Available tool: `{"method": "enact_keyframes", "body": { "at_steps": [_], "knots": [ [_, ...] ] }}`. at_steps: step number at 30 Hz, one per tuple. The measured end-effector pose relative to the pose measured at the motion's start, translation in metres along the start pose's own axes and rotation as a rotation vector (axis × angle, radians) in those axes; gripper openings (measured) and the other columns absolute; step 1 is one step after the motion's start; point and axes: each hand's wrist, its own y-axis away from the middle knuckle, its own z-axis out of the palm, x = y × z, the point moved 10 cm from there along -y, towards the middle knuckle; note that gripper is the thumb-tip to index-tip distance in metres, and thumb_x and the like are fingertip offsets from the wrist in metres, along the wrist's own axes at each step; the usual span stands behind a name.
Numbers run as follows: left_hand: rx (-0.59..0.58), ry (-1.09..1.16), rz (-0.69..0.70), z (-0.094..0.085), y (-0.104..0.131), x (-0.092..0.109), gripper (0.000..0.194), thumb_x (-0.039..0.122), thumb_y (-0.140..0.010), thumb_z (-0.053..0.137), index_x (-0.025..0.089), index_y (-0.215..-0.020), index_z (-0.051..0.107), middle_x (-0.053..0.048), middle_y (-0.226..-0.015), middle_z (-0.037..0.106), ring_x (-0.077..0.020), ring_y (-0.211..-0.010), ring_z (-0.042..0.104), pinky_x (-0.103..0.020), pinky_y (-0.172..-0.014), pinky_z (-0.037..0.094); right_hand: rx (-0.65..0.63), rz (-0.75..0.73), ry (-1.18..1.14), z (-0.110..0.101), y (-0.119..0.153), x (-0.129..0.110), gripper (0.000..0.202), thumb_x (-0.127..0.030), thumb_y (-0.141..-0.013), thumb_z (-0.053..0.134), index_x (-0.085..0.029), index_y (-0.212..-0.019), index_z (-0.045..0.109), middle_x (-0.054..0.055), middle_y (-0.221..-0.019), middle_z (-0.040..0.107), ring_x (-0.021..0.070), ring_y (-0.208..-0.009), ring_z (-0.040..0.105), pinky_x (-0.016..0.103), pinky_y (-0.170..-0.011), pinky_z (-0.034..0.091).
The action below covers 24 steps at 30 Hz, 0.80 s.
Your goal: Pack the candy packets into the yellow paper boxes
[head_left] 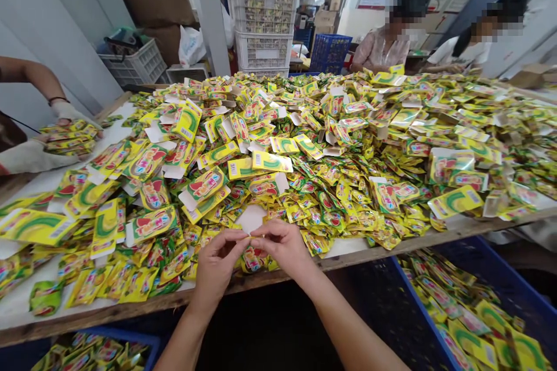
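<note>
Just inside the table's front edge, my left hand [217, 258] and my right hand [287, 248] meet, thumbs and fingertips pinched together. Between and below them shows a small yellow printed carton [253, 261], its upper edge at my fingertips. Fingers cover much of it, so its end flaps are hard to make out. A white patch [252, 217] lies just beyond my fingertips; I cannot tell whether it is a flap or bare tabletop. Around my hands lie loose yellow candy packets [304, 208] and flat printed cartons [206, 188], some with white flaps sticking out.
A large heap of cartons and packets [369, 127] covers the wooden-edged table [243, 288]. Blue crates [435, 295] with cartons and packets stand below the edge. At left, a co-worker's gloved hands [69, 113] hold stacked packs. Two people sit beyond; white crates [264, 11] are stacked behind.
</note>
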Motion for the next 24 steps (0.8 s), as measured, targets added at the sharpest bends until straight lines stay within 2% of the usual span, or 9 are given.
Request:
{"method": "enact_keyframes", "body": {
  "at_steps": [3,7,9,12,14,17,21,23,24],
  "knots": [
    [-0.046,-0.056,0.15,0.002,0.004,0.013,0.005,0.022,-0.077,0.071,0.022,-0.082,0.073,-0.005,-0.091,0.073,-0.0198,-0.088,0.067,-0.032,-0.081,0.055,0.006,-0.148,0.097,0.003,0.008,-0.015,0.011,-0.032,-0.071,0.077,-0.024,-0.078,0.077,0.003,-0.077,0.068,0.0167,-0.072,0.064,0.029,-0.066,0.054],
    [-0.175,-0.143,0.246,0.012,0.014,0.021,0.022,0.017,-0.082,0.067,0.025,-0.101,0.072,-0.005,-0.096,0.072,-0.0193,-0.09,0.067,-0.032,-0.081,0.055,-0.059,-0.312,0.286,-0.006,0.022,-0.044,0.015,-0.024,-0.086,0.061,-0.024,-0.09,0.075,0.005,-0.088,0.069,0.0165,-0.084,0.065,0.03,-0.076,0.052],
    [-0.249,-0.207,0.293,0.017,0.019,0.026,0.03,0.014,-0.086,0.061,0.028,-0.11,0.07,-0.006,-0.096,0.071,-0.0176,-0.089,0.067,-0.03,-0.079,0.054,-0.011,-0.386,0.429,-0.042,0.022,-0.063,0.021,-0.023,-0.09,0.053,-0.024,-0.093,0.074,0.005,-0.091,0.07,0.0174,-0.087,0.064,0.032,-0.079,0.051],
    [-0.354,-0.214,0.363,0.023,0.029,0.029,0.038,0.011,-0.087,0.059,0.031,-0.118,0.065,-0.006,-0.1,0.069,-0.0162,-0.092,0.066,-0.028,-0.079,0.054,0.34,-0.328,0.702,-0.143,0.007,-0.079,0.023,-0.025,-0.086,0.054,-0.022,-0.1,0.072,0.006,-0.093,0.067,0.0188,-0.079,0.062,0.033,-0.069,0.05],
    [-0.426,-0.203,0.383,0.029,0.035,0.027,0.043,0.01,-0.086,0.06,0.033,-0.122,0.062,-0.006,-0.106,0.069,-0.0168,-0.098,0.065,-0.03,-0.084,0.053,0.268,-0.219,0.907,-0.181,-0.014,-0.068,0.025,-0.024,-0.078,0.062,-0.02,-0.101,0.072,0.007,-0.096,0.065,0.0175,-0.072,0.061,0.034,-0.071,0.049],
    [-0.38,-0.211,0.311,0.028,0.031,0.019,0.038,0.014,-0.085,0.062,0.031,-0.119,0.065,-0.006,-0.108,0.07,-0.0183,-0.099,0.065,-0.031,-0.088,0.053,-0.012,-0.092,0.972,-0.195,-0.038,-0.036,0.038,-0.027,-0.075,0.065,-0.019,-0.112,0.068,0.005,-0.092,0.062,0.0148,-0.062,0.058,0.034,-0.068,0.049],
    [0.082,-0.011,-0.066,-0.045,0.017,0.003,0.039,0.031,-0.083,0.065,0.027,-0.122,0.062,-0.006,-0.107,0.071,-0.0209,-0.091,0.068,-0.032,-0.081,0.055,-0.062,-0.229,1.094,-0.187,-0.04,-0.035,0.037,-0.036,-0.072,0.072,-0.018,-0.104,0.068,0.006,-0.09,0.059,0.0209,-0.076,0.06,0.037,-0.074,0.048],
    [0.102,0.063,-0.3,-0.086,0.031,-0.013,0.043,0.039,-0.079,0.066,0.027,-0.12,0.063,-0.006,-0.105,0.072,-0.0229,-0.087,0.07,-0.032,-0.076,0.057,-0.035,-0.324,1.155,-0.181,-0.034,-0.042,0.031,-0.038,-0.071,0.073,-0.02,-0.095,0.067,0.008,-0.095,0.061,0.0261,-0.09,0.059,0.039,-0.08,0.046],
    [-0.005,0.02,-0.425,-0.102,0.045,-0.024,0.041,0.041,-0.076,0.069,0.027,-0.114,0.067,-0.006,-0.105,0.073,-0.0247,-0.087,0.07,-0.032,-0.075,0.057,-0.03,-0.348,1.17,-0.178,-0.031,-0.043,0.028,-0.038,-0.073,0.072,-0.021,-0.095,0.066,0.009,-0.096,0.062,0.0275,-0.094,0.058,0.04,-0.082,0.046]
  ]
}}
